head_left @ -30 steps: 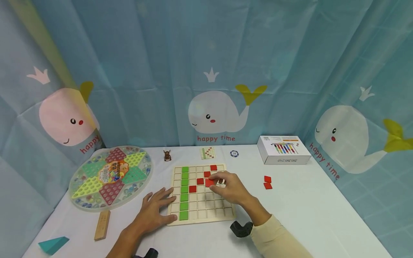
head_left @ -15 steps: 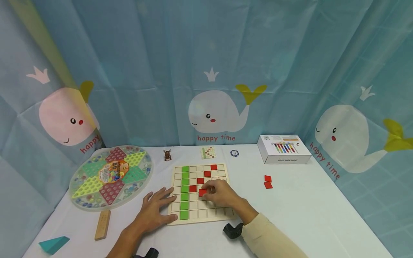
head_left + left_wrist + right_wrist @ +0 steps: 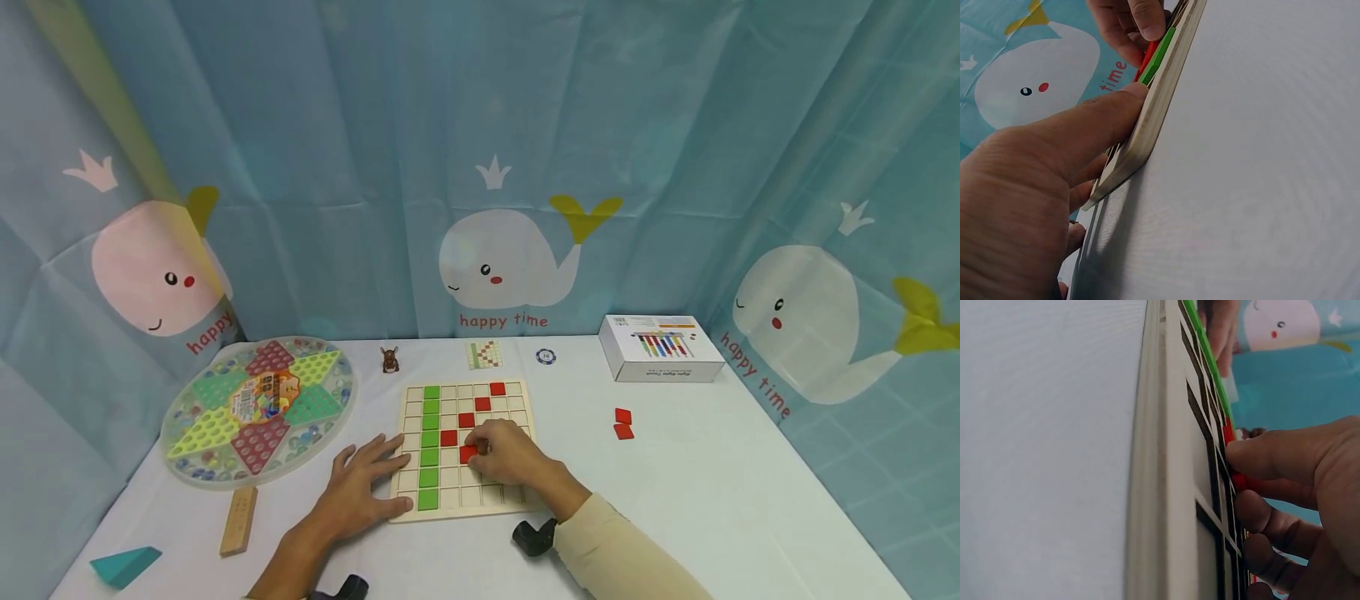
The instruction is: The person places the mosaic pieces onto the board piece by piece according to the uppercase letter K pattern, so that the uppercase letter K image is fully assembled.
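Note:
In the head view a pale wooden grid board [image 3: 471, 497] lies on the table, with a column of green square tiles [image 3: 428, 477] near its left side. Several red tiles [image 3: 448, 438] form a diagonal across it. My left hand [image 3: 354, 492] rests at the board's left edge, fingers spread and thumb touching the near corner. With thumb and fingertips my right hand [image 3: 504, 452] pinches a red square tile [image 3: 468, 455] low over the cells, right of the green column. In the right wrist view the pinched tile's edge shows beside my thumb [image 3: 1260, 453].
Two loose red tiles [image 3: 623, 423] lie right of the board. Behind it are a small pattern card [image 3: 483, 355], a poker chip [image 3: 546, 357] and a brown animal figurine [image 3: 389, 360]. A Chinese checkers board [image 3: 330, 450], wooden block [image 3: 238, 522] and teal wedge [image 3: 126, 567] lie left; a white box [image 3: 663, 367] stands back right.
My right hand has carried the red tile left and toward me, down to the cells beside the green column. The left hand stays at the board's edge.

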Demonstrator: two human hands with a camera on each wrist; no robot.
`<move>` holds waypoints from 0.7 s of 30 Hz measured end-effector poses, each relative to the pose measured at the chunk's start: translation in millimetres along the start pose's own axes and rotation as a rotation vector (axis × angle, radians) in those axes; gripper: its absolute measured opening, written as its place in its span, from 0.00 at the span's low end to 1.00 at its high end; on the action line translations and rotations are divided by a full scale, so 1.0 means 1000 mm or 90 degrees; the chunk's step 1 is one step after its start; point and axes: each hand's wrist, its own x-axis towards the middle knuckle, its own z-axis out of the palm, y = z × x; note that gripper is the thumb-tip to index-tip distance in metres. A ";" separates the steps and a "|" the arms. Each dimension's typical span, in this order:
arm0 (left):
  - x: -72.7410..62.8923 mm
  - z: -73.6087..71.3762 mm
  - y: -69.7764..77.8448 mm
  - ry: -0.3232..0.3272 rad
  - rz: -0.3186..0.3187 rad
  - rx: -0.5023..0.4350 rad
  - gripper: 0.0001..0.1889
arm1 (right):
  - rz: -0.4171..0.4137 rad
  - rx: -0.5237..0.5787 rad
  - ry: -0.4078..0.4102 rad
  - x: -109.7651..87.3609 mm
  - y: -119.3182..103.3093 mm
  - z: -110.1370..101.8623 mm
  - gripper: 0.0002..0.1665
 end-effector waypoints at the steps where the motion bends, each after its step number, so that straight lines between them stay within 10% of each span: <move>1: 0.000 0.000 0.000 -0.001 0.000 0.000 0.36 | -0.002 -0.002 -0.002 0.000 0.000 0.000 0.11; 21: 0.001 0.001 0.002 0.002 -0.006 0.010 0.36 | -0.168 0.069 0.182 -0.052 -0.008 -0.098 0.20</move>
